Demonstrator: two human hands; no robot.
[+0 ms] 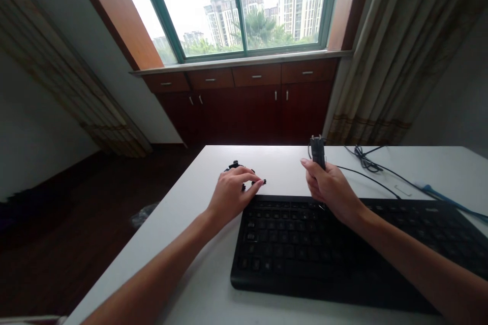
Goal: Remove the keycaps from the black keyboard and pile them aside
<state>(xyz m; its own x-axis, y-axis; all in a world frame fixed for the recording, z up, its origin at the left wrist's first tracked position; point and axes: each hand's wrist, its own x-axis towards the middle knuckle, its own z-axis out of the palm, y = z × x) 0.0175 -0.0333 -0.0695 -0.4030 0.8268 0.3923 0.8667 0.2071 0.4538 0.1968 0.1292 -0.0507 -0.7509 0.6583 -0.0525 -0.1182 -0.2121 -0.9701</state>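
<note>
My left hand (237, 186) is over the white table just beyond the keyboard's far left corner. Its thumb and index finger are pinched together at a small black piece (264, 182) that looks like a keycap. Several more small black pieces (235, 164) lie around and partly under that hand. My right hand (331, 188) is raised over the far edge of the black keyboard (290, 269), its fingers wrapped round a black block-like object (317, 151) with metal prongs on top. The lower part of that object is hidden in the fist.
A black cable (368, 165) lies coiled on the table at the back right, with a blue cord (450, 200) near it. A thin bent metal piece (403, 190) lies beside them. Past the white table (198, 259) stand red-brown cabinets (244, 111) under a window.
</note>
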